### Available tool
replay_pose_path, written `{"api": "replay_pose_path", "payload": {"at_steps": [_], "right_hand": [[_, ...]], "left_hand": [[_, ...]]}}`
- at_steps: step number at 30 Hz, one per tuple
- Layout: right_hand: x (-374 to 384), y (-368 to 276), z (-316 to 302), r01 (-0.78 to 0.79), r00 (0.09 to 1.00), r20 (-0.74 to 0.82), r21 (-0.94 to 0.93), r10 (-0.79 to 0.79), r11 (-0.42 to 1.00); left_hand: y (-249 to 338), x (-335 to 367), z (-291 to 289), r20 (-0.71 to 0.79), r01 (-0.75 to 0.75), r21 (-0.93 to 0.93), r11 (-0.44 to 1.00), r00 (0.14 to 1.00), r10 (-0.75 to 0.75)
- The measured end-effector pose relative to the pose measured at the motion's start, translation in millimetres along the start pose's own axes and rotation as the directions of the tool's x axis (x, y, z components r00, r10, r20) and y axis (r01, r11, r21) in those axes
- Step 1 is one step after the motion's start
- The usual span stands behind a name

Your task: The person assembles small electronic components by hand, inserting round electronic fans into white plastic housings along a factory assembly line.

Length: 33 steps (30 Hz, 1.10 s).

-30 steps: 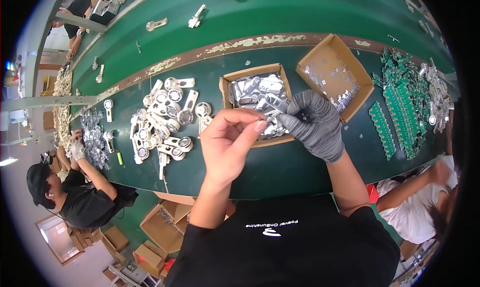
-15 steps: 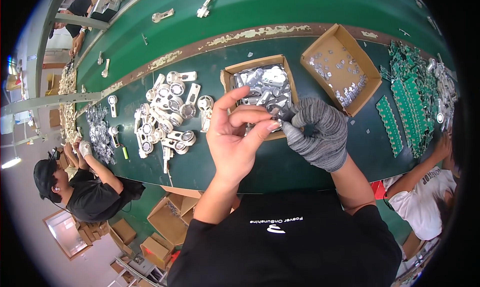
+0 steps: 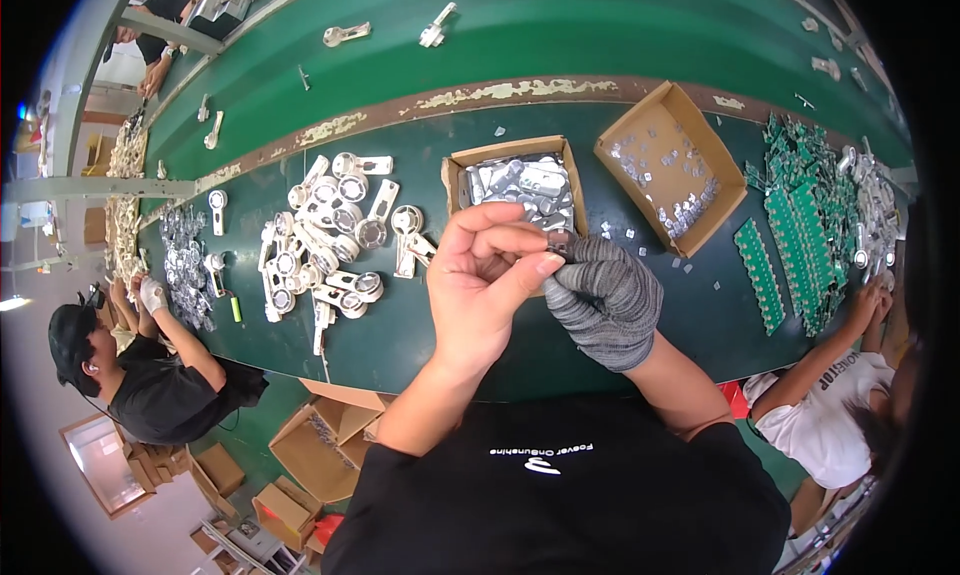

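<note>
My bare left hand (image 3: 478,293) and my right hand (image 3: 607,300), in a grey knitted glove, meet over the bench. Thumb and fingertips of both pinch a small greyish part (image 3: 559,243), mostly covered by the fingers; its kind I cannot make out. Just beyond the hands stands an open cardboard box (image 3: 577,187) heaped with grey shell-like pieces (image 3: 515,183). A second cardboard box (image 3: 715,215), farther right, holds many tiny silvery pieces (image 3: 685,207). On the left lies a pile of white handle-shaped housings (image 3: 325,240) with round ends.
Green circuit boards (image 3: 800,235) are piled on the right of the dark green bench (image 3: 690,320). Small pieces lie loose beside the boxes. A chipped ledge (image 3: 400,113) borders the green belt (image 3: 560,35). Co-workers (image 3: 150,375) sit at left and right.
My gloved right hand has drawn in toward my left, and its fingers have closed up around the small part. The whole view has shifted slightly, with the bench lower in it.
</note>
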State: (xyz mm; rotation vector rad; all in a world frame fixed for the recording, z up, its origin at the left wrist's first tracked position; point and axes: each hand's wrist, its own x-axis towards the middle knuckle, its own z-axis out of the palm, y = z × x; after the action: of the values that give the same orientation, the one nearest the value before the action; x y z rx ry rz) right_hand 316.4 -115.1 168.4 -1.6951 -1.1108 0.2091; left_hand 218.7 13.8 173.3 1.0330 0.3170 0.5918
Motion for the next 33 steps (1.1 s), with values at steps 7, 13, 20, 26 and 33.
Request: {"api": "replay_pose_path", "payload": {"at_steps": [7,13,20,26,33], "right_hand": [[5,0,-4,0.043,0.999,-0.027,-0.015,-0.043,0.999],[10,-15,-8,0.032,0.996,0.087,-0.079,-0.025,0.996],[-18,2,7,0.142,0.988,-0.022,-0.211,-0.15,0.967],[17,-3,1,0.188,0.965,0.2,-0.078,-0.169,0.979],[134,30,-29,0.33,0.944,0.183,-0.441,-0.276,0.835]], "left_hand": [[10,4,3,-0.017,-0.014,0.052,0.999,1.0,0.015],[11,1,-1,0.046,0.071,-0.049,0.996,0.997,-0.069],[5,-15,4,0.02,0.196,-0.124,0.973,0.981,-0.195],[17,-7,-15,-0.062,0.086,0.064,0.994,0.995,-0.082],[36,4,-53,-0.237,-0.016,-0.053,0.998,0.971,0.003]]}}
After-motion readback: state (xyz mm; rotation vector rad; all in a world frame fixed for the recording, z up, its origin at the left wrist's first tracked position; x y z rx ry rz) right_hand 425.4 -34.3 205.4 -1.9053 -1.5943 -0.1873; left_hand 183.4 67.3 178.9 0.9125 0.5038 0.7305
